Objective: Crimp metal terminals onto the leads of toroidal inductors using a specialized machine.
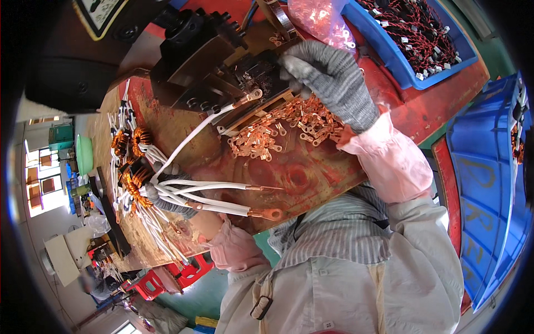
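My left hand (pixel 175 196), in a grey knit glove, is closed around a bundle of white sleeved wires (pixel 192 185) beside a copper-wound coil (pixel 133 181). One white wire (pixel 192 136) rises from it to the machine, where its ring-shaped copper lug (pixel 254 96) lies by the press die (pixel 256 75). Another wire ends in a copper lug (pixel 271 214) over the table's near edge. My right hand (pixel 328 80), gloved too, is curled at the right side of the die with thumb and fingers together. Whatever may be between those fingertips is hidden.
Loose copper lugs (pixel 258 139) are heaped below the die. More coils with white wires (pixel 142 142) lie at the left. A dark press (pixel 192 61) stands at the back. A blue tray (pixel 414 83) of red-black wires, a bag of lugs (pixel 328 22) and a blue bin (pixel 481 167) are rightward.
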### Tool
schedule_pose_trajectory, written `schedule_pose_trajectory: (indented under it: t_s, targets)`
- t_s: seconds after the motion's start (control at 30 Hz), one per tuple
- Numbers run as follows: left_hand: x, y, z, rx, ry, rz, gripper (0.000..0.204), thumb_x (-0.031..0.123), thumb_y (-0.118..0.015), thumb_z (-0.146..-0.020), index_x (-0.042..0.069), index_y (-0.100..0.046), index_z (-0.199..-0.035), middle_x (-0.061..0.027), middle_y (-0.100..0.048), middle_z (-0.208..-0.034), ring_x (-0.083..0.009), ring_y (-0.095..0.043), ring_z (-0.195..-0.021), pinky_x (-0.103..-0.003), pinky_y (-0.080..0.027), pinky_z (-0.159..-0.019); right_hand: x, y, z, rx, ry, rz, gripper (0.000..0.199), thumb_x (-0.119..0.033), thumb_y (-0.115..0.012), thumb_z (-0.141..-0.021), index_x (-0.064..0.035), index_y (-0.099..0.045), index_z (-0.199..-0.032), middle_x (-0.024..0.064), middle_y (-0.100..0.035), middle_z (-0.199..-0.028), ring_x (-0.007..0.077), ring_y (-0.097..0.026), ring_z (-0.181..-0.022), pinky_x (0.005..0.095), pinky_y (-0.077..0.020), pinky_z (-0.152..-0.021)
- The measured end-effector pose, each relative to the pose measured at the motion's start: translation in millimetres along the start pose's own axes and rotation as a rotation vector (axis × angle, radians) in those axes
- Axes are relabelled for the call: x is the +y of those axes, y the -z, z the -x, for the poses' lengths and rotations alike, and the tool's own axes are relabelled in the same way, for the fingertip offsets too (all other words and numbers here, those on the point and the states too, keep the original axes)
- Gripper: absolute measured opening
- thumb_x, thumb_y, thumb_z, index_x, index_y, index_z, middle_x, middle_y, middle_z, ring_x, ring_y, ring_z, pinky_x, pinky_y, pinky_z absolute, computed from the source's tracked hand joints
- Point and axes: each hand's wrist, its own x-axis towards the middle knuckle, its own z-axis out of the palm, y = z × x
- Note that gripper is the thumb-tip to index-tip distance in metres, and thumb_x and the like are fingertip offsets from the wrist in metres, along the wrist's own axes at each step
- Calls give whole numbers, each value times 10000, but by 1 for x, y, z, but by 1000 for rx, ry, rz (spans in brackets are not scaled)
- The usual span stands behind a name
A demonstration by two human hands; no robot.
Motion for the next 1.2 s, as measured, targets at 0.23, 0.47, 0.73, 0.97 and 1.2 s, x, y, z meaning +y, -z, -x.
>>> schedule_pose_trajectory:
  t_s: [0.23,0.47,0.73,0.97,1.2]
  targets:
    - [7,-6,-11,-404,121,-1344,503,161,-535,-819,19,-350,-1264,-167,-546,-1041,-244,-557,-800,-333,-467,-670,-30,-11,25,-310,-200,-95,311,-293,-434,-907,-16,-575,-916,30,-584,-704,78,-558,-596,198,-460,-488]
    - [9,-4,-16,-479,179,-1294,473,145,-561,-797,23,-383,-1217,-156,-549,-996,-202,-569,-758,-335,-495,-627,-54,-21,39,-347,-60,-56,245,-227,-468,-894,-7,-574,-878,41,-569,-678,91,-547,-597,223,-439,-547]
    - [-1,0,-11,-397,-26,-1401,432,137,-584,-771,5,-440,-1157,-162,-571,-1038,-213,-594,-714,-303,-518,-537,-63,-26,39,-365,-18,45,197,-176,-510,-860,-3,-590,-911,76,-563,-673,142,-541,-638,268,-434,-597]
    - [-6,2,-13,-406,-73,-1498,438,156,-606,-756,-11,-460,-1134,-164,-600,-963,-215,-608,-649,-314,-532,-534,-29,-10,24,-375,-91,120,200,-226,-517,-867,-35,-578,-863,25,-540,-645,81,-504,-571,219,-414,-514]
    - [18,-10,-14,-283,-25,-1442,543,216,-594,-776,30,-354,-1227,-142,-588,-819,-218,-565,-601,-314,-495,-536,-57,-29,38,-507,-240,-181,187,-203,-526,-869,-25,-581,-858,15,-548,-641,69,-498,-545,213,-406,-496]
